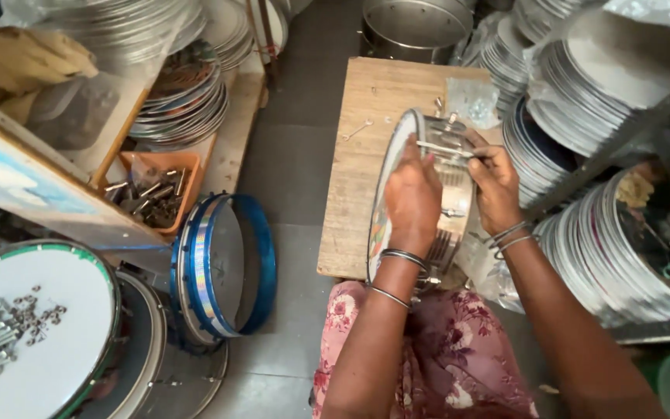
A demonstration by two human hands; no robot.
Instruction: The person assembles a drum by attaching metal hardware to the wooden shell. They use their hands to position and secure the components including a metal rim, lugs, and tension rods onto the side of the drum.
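A small metal-shelled drum (450,203) stands on its edge on a wooden board (358,167), its skin facing left. My left hand (412,194) grips the drum's rim (391,159) from above and steadies it. My right hand (495,185) holds a thin metal rod (445,148) laid across the top of the shell. Several bangles ring both wrists. A small spanner (357,129) and a few loose metal bits lie on the board behind the drum.
A blue drum frame (226,264) leans on the floor at left beside a white drum head (36,326) strewn with rods and small parts. An orange tray (153,194) holds hardware. Stacks of metal rings (583,101) crowd the right and back. A steel pot (412,27) stands beyond the board.
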